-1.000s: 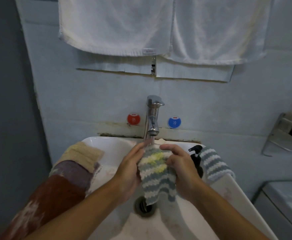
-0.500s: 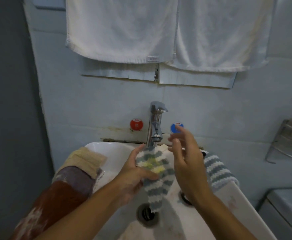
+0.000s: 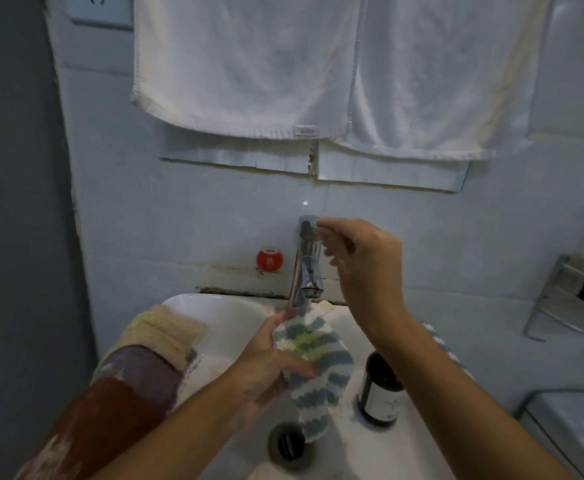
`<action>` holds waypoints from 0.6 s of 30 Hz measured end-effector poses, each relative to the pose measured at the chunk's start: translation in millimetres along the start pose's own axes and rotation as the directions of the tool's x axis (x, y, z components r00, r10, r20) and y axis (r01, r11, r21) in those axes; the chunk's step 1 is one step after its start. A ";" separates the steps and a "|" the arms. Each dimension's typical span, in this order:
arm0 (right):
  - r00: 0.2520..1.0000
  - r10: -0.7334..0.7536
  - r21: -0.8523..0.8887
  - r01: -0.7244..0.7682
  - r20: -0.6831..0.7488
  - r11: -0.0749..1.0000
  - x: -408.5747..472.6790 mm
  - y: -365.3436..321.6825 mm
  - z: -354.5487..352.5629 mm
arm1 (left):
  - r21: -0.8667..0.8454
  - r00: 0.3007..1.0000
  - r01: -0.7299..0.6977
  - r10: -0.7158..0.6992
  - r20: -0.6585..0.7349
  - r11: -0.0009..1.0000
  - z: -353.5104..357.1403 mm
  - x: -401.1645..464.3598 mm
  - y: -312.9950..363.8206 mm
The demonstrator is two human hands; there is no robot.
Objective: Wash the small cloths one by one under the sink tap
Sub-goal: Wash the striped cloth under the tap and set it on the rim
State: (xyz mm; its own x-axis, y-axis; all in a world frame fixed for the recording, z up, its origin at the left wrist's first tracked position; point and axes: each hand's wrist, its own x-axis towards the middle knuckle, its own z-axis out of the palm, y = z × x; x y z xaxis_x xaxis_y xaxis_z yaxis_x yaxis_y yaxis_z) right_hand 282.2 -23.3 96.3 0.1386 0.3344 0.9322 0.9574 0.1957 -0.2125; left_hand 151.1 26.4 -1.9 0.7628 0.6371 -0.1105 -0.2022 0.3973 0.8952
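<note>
Beneath the tap (image 3: 307, 261), the left hand (image 3: 266, 368) grips the striped cloth (image 3: 318, 362); the right hand's (image 3: 363, 265) grip pinches the tap's handle.

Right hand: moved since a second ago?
Yes. The right hand left the striped cloth and rose to the tap, fingers now at its handle; left hand holds the cloth alone.

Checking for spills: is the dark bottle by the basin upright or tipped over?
Upright. The dark bottle stands on its base on the sink rim, label facing forward; its top is hidden behind the right forearm.
</note>
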 end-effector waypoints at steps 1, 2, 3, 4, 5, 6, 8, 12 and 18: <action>1.000 0.010 -0.003 -0.010 0.000 1.000 2.5 1.1 0.6 | 0.002 1.000 -0.007 0.007 -0.002 1.000 0.8 -0.4 0.3; 1.000 0.019 -0.008 -0.019 0.001 1.000 5.1 2.6 1.2 | 0.004 1.000 -0.013 0.013 -0.005 1.000 1.7 -0.8 0.7; 1.000 0.022 -0.014 -0.022 0.003 1.000 7.6 4.3 1.6 | 0.004 1.000 -0.016 0.016 -0.008 1.000 2.5 -1.3 1.0; 1.000 0.021 -0.021 -0.020 0.005 1.000 9.6 5.9 1.9 | 0.003 1.000 -0.017 0.017 -0.009 1.000 3.3 -1.3 1.2; 1.000 0.021 -0.023 -0.021 0.005 1.000 11.5 6.9 2.1 | 0.001 1.000 -0.018 0.018 -0.011 1.000 4.1 -1.0 1.4; 1.000 0.027 -0.017 -0.027 0.005 0.999 12.7 7.5 2.2 | 0.001 1.000 -0.018 0.018 -0.015 1.000 4.4 -0.2 1.3; 0.999 0.038 0.002 -0.038 0.009 0.999 13.4 7.6 2.2 | 0.011 1.000 -0.015 0.015 -0.018 1.000 5.8 1.1 0.1; 0.999 0.041 -0.005 -0.041 0.019 0.999 12.1 7.6 1.9 | 0.077 0.999 0.021 -0.024 0.046 0.997 7.0 -3.0 -4.9; 0.997 0.070 0.025 -0.071 0.020 0.997 11.8 6.7 2.7 | 0.034 1.000 -0.010 0.010 0.008 0.999 -1.1 -4.7 6.6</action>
State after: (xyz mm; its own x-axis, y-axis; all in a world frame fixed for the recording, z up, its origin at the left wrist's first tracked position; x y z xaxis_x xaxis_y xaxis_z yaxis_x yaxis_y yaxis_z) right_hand 289.6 -15.6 105.1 0.2006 0.3659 0.9088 0.9384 0.1947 -0.2855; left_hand 145.5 26.7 4.1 0.7658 0.6356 -0.0981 -0.1886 0.3678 0.9106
